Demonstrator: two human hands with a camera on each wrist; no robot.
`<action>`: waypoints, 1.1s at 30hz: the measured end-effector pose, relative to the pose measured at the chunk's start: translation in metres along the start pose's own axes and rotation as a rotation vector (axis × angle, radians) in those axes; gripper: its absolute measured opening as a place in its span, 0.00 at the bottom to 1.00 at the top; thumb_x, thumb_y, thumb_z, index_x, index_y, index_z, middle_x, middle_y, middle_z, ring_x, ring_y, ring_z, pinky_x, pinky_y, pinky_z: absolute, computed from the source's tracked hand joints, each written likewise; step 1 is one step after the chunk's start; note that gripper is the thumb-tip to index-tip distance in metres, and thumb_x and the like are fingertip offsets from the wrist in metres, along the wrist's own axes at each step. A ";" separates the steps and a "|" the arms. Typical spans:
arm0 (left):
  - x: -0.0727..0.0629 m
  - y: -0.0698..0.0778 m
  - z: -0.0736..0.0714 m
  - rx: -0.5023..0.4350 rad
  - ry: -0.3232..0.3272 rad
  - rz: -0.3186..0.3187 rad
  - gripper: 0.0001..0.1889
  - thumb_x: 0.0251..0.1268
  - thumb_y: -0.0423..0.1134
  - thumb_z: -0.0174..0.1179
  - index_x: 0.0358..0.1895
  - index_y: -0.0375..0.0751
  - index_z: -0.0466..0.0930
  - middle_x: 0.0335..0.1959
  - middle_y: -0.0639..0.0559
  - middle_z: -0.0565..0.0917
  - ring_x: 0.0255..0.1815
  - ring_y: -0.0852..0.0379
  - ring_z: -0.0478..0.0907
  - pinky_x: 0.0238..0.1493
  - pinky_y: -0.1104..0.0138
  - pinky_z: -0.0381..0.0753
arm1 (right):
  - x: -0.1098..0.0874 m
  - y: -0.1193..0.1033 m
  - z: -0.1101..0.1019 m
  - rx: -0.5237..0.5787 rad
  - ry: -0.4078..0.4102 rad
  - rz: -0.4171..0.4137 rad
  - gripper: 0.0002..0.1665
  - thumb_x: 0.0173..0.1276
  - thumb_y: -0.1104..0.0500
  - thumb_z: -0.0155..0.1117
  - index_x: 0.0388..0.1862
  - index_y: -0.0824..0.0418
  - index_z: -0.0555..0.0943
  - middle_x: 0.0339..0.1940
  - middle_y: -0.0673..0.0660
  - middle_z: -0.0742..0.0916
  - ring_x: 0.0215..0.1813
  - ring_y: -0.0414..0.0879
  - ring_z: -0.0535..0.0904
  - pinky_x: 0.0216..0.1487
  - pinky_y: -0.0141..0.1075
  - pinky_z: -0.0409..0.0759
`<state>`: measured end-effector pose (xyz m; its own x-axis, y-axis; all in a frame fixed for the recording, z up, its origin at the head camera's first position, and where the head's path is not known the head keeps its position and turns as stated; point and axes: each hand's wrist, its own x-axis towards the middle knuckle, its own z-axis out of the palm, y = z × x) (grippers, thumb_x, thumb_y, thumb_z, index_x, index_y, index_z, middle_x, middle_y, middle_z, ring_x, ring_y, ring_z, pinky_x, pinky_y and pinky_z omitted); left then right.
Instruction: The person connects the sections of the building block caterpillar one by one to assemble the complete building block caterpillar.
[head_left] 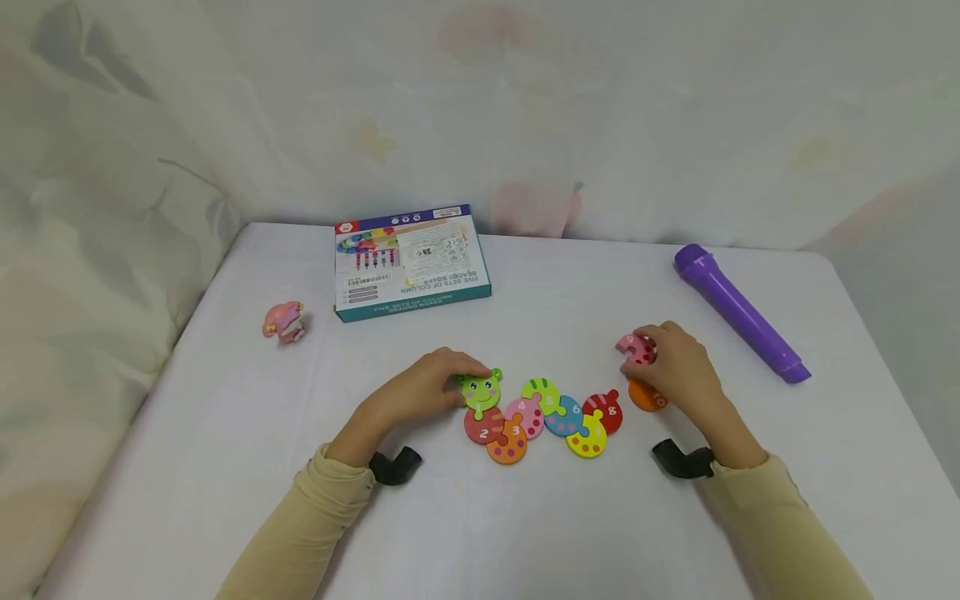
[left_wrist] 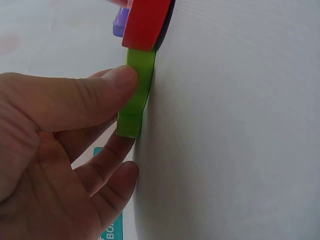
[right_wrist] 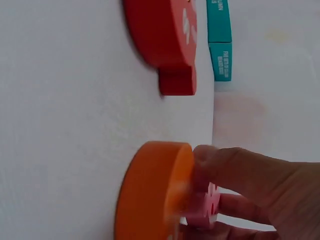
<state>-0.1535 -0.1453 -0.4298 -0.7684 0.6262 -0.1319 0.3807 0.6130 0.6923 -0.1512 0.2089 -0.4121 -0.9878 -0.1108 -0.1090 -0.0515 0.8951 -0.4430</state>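
Observation:
Numbered jigsaw pieces form a wavy caterpillar on the white table. My left hand [head_left: 420, 387] pinches its green smiling head piece [head_left: 480, 392] at the left end, thumb along the edge in the left wrist view [left_wrist: 132, 95]. From there run the red 2 piece [head_left: 480, 427], orange, pink, green, blue and yellow pieces, up to the red 8 piece [head_left: 611, 415]. Right of that, apart from the chain, my right hand [head_left: 686, 367] holds a pink 9 piece [head_left: 641, 352] between thumb and fingers. The orange 10 piece [head_left: 645, 397] lies just below it, partly covered by the fingers.
A flat toy box [head_left: 412, 292] lies behind the caterpillar. A small pink figurine [head_left: 284, 322] is to its left. At the right back lies a purple stick-shaped toy [head_left: 738, 312]. A pale patterned cloth [head_left: 637, 125] hangs behind the table.

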 end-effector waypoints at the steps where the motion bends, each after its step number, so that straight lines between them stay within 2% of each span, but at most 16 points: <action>1: 0.000 0.000 0.000 -0.003 -0.001 0.000 0.21 0.55 0.30 0.63 0.54 0.47 0.79 0.54 0.56 0.78 0.55 0.57 0.70 0.56 0.61 0.70 | -0.001 -0.001 -0.001 0.020 0.001 -0.007 0.33 0.53 0.53 0.70 0.56 0.66 0.73 0.40 0.64 0.76 0.39 0.55 0.73 0.36 0.45 0.78; 8: 0.000 0.001 0.000 0.003 -0.004 -0.003 0.22 0.55 0.30 0.63 0.55 0.48 0.78 0.54 0.57 0.78 0.54 0.58 0.70 0.55 0.62 0.70 | -0.026 -0.016 -0.005 0.158 -0.021 -0.065 0.32 0.53 0.52 0.72 0.55 0.63 0.75 0.43 0.60 0.79 0.40 0.51 0.76 0.33 0.36 0.79; 12: 0.000 0.001 -0.001 0.008 -0.004 -0.003 0.22 0.55 0.30 0.64 0.55 0.48 0.78 0.54 0.57 0.78 0.54 0.58 0.70 0.55 0.63 0.70 | -0.041 -0.022 0.000 0.139 -0.035 -0.110 0.32 0.50 0.54 0.74 0.54 0.64 0.77 0.39 0.57 0.79 0.35 0.47 0.74 0.30 0.31 0.76; 15: 0.000 0.000 0.000 0.012 -0.005 -0.005 0.22 0.55 0.31 0.64 0.55 0.48 0.78 0.54 0.57 0.78 0.54 0.58 0.70 0.55 0.63 0.70 | -0.047 -0.022 0.005 0.131 -0.040 -0.130 0.32 0.50 0.54 0.74 0.53 0.64 0.77 0.38 0.56 0.79 0.33 0.46 0.72 0.30 0.31 0.74; 24: 0.000 -0.002 0.001 0.005 -0.002 -0.008 0.22 0.55 0.30 0.64 0.55 0.48 0.78 0.54 0.57 0.78 0.54 0.58 0.70 0.54 0.62 0.70 | -0.044 -0.019 0.013 0.083 -0.017 -0.133 0.33 0.50 0.56 0.74 0.55 0.65 0.76 0.42 0.60 0.78 0.39 0.50 0.73 0.40 0.43 0.78; 33: 0.001 -0.001 0.001 -0.005 0.000 0.001 0.22 0.55 0.30 0.63 0.54 0.48 0.79 0.53 0.57 0.78 0.54 0.58 0.70 0.55 0.62 0.70 | -0.039 -0.017 0.009 0.059 -0.074 -0.166 0.32 0.50 0.58 0.74 0.55 0.65 0.77 0.41 0.60 0.77 0.38 0.49 0.71 0.37 0.38 0.76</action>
<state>-0.1538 -0.1448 -0.4314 -0.7682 0.6266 -0.1313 0.3788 0.6102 0.6958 -0.1106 0.1938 -0.4081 -0.9531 -0.2877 -0.0942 -0.2017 0.8355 -0.5111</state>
